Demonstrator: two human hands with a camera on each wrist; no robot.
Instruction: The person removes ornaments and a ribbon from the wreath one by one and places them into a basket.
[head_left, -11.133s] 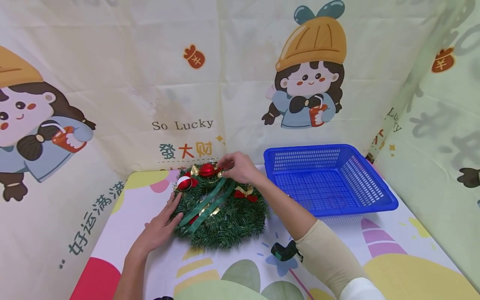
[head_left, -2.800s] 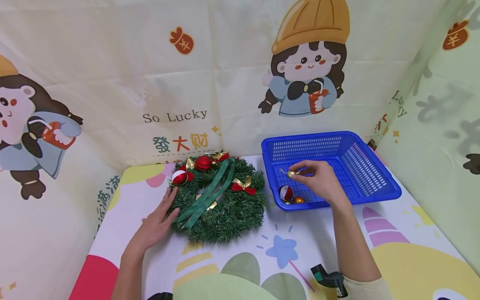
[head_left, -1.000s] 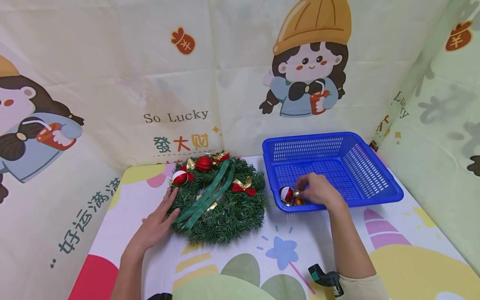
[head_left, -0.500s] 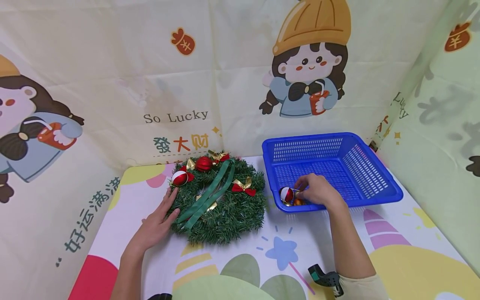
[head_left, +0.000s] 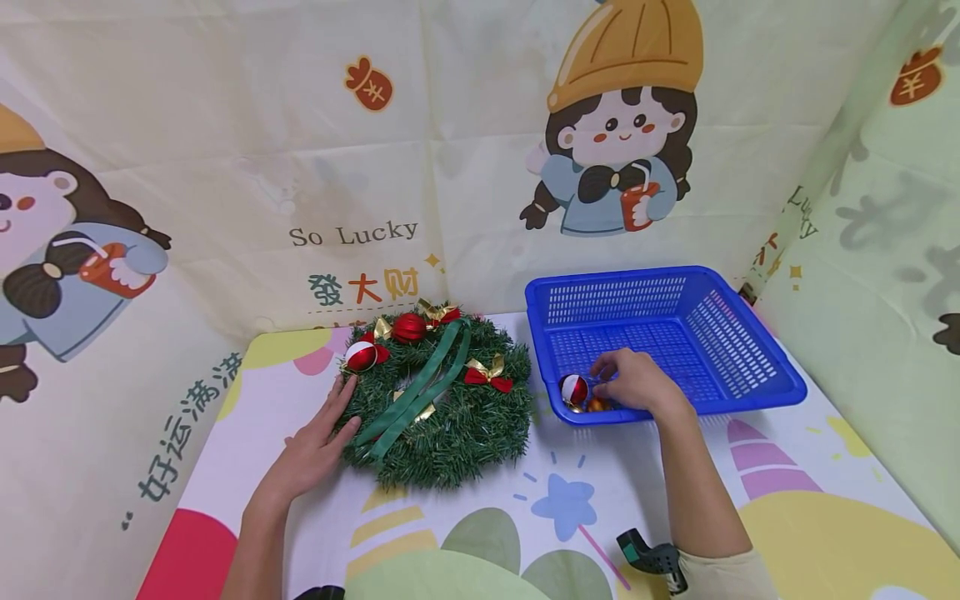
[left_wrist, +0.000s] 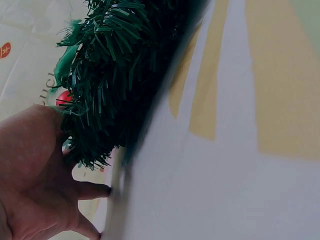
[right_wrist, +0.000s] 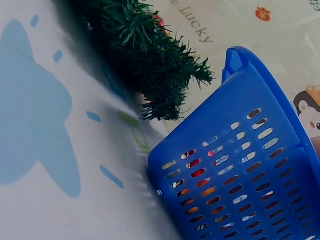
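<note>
My left hand (head_left: pixel 318 437) rests with its fingers spread against the left side of a green Christmas wreath (head_left: pixel 480 433), as the left wrist view also shows. Red-and-gold bows (head_left: pixel 487 375), a ribbed red ball (head_left: pixel 408 327), a red-and-white ball (head_left: pixel 361 356) and a green ribbon (head_left: pixel 412 400) decorate it. My right hand (head_left: pixel 637 382) is inside the blue basket (head_left: pixel 667 408), fingers bent and parted from the thumb, just over the ornaments. A red-and-white ball (head_left: pixel 573 389) and an orange-gold ball (head_left: pixel 597 405) lie in the basket's near left corner; the hand partly hides that spot.
The basket's slotted side wall (right_wrist: pixel 240 165) stands close right of the wreath, coloured ornaments showing through it. A printed cloth (head_left: pixel 465 533) covers the table, and patterned cloth walls (head_left: pixel 465 183) enclose the back and sides.
Earlier my right hand was at the wreath's top, then held a gold ball over the basket. It has since lowered toward the corner ornaments, and its fingers have loosened. My left hand stays put.
</note>
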